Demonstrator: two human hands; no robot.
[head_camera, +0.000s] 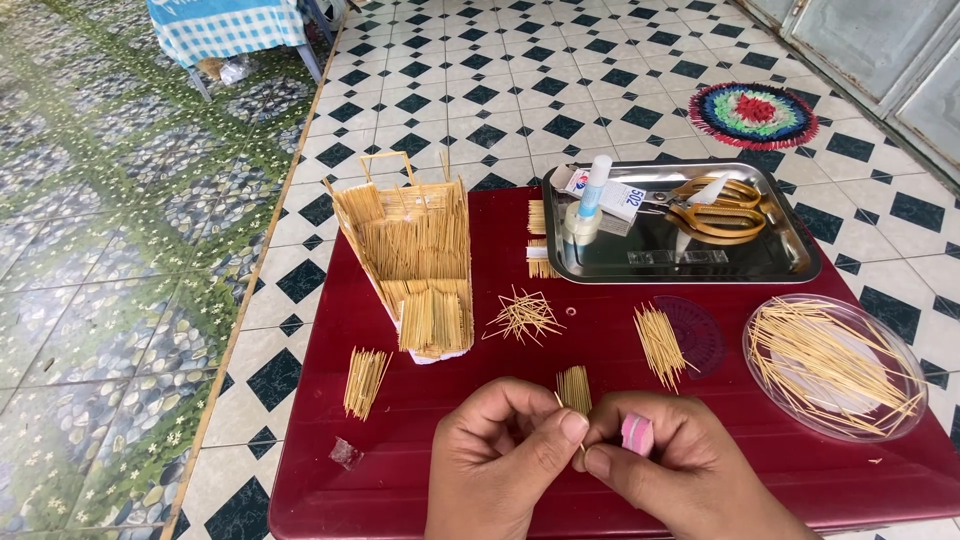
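Note:
Both hands meet low over the dark red table (700, 470). My left hand (500, 455) and my right hand (680, 470) pinch a small bundle of toothpicks (574, 388) between thumbs and forefingers. A small pink block (637, 433) is tucked in the fingers of my right hand. Beyond the hands stands a model house of toothpicks (415, 255). Loose toothpicks lie in a heap (522, 315), with neat bundles to the left (365, 380) and to the right (660, 345).
A steel tray (790, 262) at the back holds gold scissors (715, 208), a glue bottle (592, 190) and a tape roll. A clear round lid (835, 365) full of toothpicks sits at right. A colourful round mat (753, 114) lies on the checked floor.

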